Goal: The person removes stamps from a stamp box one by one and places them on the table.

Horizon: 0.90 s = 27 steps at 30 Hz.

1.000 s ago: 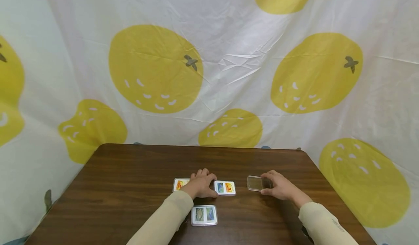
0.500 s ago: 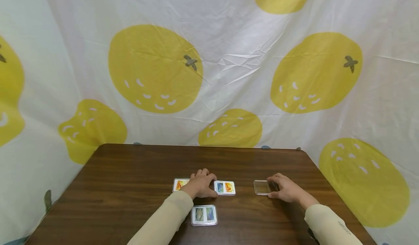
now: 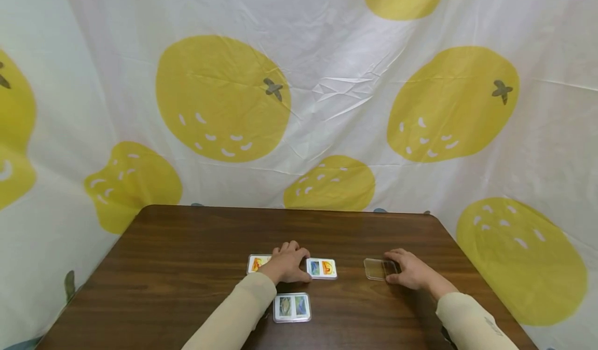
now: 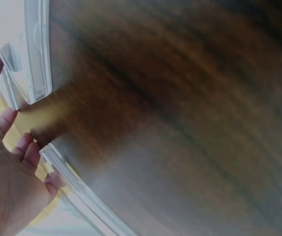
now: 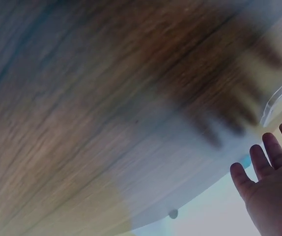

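My left hand (image 3: 286, 267) lies palm down at the left end of a flat clear card case (image 3: 321, 268) that shows a blue and an orange picture. Thumb and forefinger grip this case at its near and far edges. In the left wrist view, its clear rim (image 4: 42, 54) shows beside the thumb. Farther right, my right hand (image 3: 412, 271) pinches a clear plastic cover (image 3: 375, 269) at its right end, thumb on the near edge and fingers on the far one. Part of the cover (image 5: 271, 108) shows in the right wrist view, where several fingers are spread.
Another case (image 3: 258, 263) with an orange picture is partly hidden behind the left hand. Nearer me, a case with two pictures (image 3: 291, 308) lies by the left sleeve. All are on a dark wooden table (image 3: 187, 236), backed by a fruit-print cloth (image 3: 327, 116).
My right hand has shifted right with the clear cover, away from the card case, and the cover has turned slightly. The left hand and the other cases stay put.
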### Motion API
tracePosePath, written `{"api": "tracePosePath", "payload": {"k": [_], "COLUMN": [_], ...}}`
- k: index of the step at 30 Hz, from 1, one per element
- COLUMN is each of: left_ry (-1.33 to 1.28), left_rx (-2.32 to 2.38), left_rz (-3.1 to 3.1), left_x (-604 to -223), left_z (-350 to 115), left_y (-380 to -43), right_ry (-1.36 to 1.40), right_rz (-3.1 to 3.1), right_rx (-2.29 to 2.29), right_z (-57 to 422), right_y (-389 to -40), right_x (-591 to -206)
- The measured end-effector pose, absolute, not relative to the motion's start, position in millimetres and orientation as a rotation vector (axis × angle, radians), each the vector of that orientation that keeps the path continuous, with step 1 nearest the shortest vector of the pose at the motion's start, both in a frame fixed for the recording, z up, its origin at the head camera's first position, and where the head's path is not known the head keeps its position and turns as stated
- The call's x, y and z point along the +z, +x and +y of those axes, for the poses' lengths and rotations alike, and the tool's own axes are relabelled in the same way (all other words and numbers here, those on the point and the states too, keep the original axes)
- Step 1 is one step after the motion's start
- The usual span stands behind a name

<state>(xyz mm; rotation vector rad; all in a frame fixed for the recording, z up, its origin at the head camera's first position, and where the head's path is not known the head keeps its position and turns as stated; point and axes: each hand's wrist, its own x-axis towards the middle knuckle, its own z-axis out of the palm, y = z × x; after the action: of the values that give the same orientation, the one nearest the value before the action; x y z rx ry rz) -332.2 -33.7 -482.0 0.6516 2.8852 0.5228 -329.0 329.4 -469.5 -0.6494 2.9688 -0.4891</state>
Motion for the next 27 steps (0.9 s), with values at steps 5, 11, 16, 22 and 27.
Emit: {"api": "tracePosePath", "payload": {"k": [5, 11, 16, 22, 27], "left_ry": [0.664, 0.676, 0.675, 0.668, 0.662], "left_rx": [0.524, 0.516, 0.500, 0.505, 0.513], "left_rz": [2.893, 2.901, 2.904, 2.897, 2.888], "left_x": [-482.4, -481.7, -482.1, -482.7, -483.9], "left_z": [-33.8, -33.5, -33.1, -33.3, -33.8], "left_y": [-333.0, -332.3, -332.5, -332.6, -333.2], "right_ry": [-0.632, -0.632, -0.663, -0.734, -0.705], "right_rz": [2.964, 2.958, 2.975, 3.000, 2.982], "right_rx": [-0.565, -0.623, -0.642, -0.702, -0.806], "right_z": [322.8, 312.1, 303.6, 283.5, 260.9], "right_y": [-328.7, -327.9, -330.5, -331.2, -330.6], "right_x": [-468.0, -463.8, -463.5, -466.0, -466.4]}}
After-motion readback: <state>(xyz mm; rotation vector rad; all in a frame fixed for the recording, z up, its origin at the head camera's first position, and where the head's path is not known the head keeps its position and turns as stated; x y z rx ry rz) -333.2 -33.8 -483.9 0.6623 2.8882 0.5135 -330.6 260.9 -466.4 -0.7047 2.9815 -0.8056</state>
